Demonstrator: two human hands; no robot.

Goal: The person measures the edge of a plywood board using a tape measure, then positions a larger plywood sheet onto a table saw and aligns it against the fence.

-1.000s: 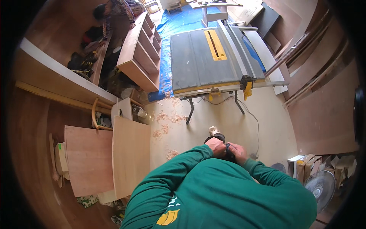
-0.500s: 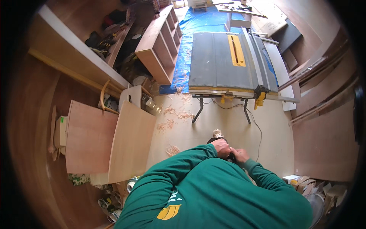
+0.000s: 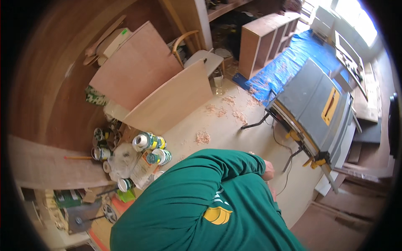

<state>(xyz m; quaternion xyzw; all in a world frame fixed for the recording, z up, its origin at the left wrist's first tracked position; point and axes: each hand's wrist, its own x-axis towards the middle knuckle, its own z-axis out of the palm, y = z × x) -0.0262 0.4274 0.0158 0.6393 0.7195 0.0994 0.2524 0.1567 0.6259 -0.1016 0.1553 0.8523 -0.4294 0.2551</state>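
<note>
There were two hands [image 3: 269, 170], one table saw [image 3: 307, 90], one blue tarp [image 3: 268, 87], one curved-back chair [image 3: 208, 59], and two panels [image 3: 136, 69] toward ten o'clock.

A strip of floor [image 3: 234, 136] leaves room to pass between the pale wood panel [image 3: 176, 100] and the table saw [image 3: 310, 92], with just low shavings [image 3: 203, 137] lying in it. The saw's splayed leg [image 3: 256, 122] juts into that strip, and a cord [image 3: 288, 180] trails near the left hand [image 3: 268, 170]. Cans [image 3: 146, 142] crowd the near end beside the green sleeve [image 3: 201, 175]. Farther off, a blue sheet [image 3: 289, 60] marks a lane between saw and shelf unit [image 3: 257, 44]. The sleeve hides whatever room the fingers have, as far as I can tell.
</note>
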